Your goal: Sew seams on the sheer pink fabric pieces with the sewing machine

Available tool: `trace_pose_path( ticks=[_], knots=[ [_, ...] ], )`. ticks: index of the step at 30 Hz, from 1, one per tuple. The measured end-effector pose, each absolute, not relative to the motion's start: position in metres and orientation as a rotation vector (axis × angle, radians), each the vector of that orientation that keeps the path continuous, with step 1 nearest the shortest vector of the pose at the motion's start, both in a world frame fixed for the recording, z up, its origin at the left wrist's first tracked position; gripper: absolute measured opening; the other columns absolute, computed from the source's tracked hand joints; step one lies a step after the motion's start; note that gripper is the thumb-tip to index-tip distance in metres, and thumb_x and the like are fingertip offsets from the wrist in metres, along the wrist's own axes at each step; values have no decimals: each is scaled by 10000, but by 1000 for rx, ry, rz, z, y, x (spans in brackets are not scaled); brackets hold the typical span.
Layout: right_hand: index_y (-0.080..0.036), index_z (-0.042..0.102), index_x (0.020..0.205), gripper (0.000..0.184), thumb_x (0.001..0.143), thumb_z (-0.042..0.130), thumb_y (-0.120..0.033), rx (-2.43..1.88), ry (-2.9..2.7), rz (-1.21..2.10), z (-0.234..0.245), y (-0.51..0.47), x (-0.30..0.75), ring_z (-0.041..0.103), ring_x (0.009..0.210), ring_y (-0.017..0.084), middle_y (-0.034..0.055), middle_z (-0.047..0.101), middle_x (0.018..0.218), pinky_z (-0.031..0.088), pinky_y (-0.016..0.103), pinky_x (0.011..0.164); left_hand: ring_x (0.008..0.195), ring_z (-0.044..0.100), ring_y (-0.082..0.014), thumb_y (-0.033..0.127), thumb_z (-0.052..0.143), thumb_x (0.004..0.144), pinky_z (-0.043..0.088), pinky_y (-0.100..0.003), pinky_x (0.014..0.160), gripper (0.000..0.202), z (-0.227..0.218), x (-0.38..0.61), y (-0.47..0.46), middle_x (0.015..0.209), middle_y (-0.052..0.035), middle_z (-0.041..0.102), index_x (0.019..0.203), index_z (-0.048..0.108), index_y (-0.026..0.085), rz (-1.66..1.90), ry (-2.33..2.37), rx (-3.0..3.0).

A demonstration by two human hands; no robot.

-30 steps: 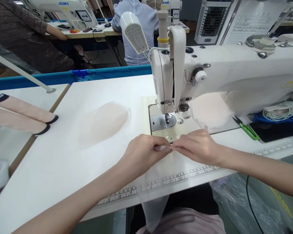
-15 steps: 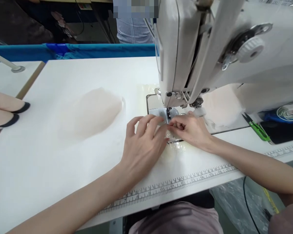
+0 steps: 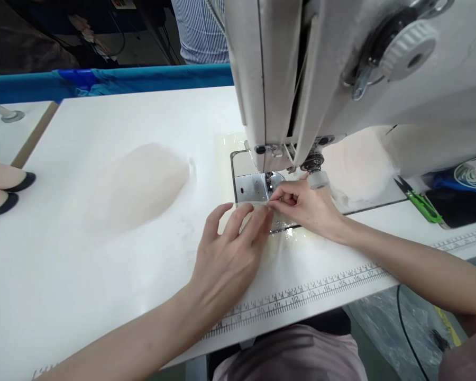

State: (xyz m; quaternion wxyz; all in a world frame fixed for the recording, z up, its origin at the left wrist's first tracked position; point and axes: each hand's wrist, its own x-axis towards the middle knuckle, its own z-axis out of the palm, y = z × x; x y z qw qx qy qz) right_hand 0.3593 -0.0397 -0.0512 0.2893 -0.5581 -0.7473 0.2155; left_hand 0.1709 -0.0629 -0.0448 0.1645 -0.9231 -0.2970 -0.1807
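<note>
Sheer pale fabric (image 3: 257,203), edge pinched by right fingers (image 3: 287,188), near presser foot (image 3: 268,182)

from afar i have the right hand (image 3: 310,207) pinching sheer fabric (image 3: 256,202) near the presser foot (image 3: 268,181), the left hand (image 3: 230,248) touching it. the sewing machine (image 3: 329,95) looms at one o'clock; green snips (image 3: 423,205) lie at three, pale cloth (image 3: 143,185) at nine on the worktop (image 3: 115,286).

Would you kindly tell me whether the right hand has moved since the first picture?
Yes: the right hand has moved forward, and is now closer to the presser foot.
</note>
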Motion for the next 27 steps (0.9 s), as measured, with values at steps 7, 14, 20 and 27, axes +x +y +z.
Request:
trace_pose_path(
  ticks=[7,14,20,27],
  knots=[
    [-198,661,712,173,871,599,-229,-1554,-2028,492,-48,-39,363,402,461,94,-65,442,477,380,306,645,1100,605,-282,224,522,907,389,-465,922,327,-43,172,-63,1210,-103,668,1209,606,130,-514,-881,-2735],
    [-196,680,941,125,858,630,-275,-1559,-2066,294,-53,-42,377,502,592,139,-7,578,700,382,329,696,1176,581,-293,249,518,923,379,-479,937,322,-47,170,-56,1232,-111,654,1220,595,149,-568,-900,-2768],
    [-213,658,1016,195,866,634,-336,-1640,-1982,275,-54,-34,375,554,944,257,65,618,1000,396,429,871,1159,592,-284,278,503,940,388,-476,932,349,-48,171,-56,1221,-131,658,1231,588,104,-572,-900,-2753],
    [-232,673,871,129,896,586,-324,-1592,-1967,524,-52,-28,370,536,1023,250,42,640,964,404,432,899,1154,596,-251,298,483,959,368,-447,954,358,-49,172,-57,1228,-117,657,1219,597,80,-561,-918,-2730]
  ],
)
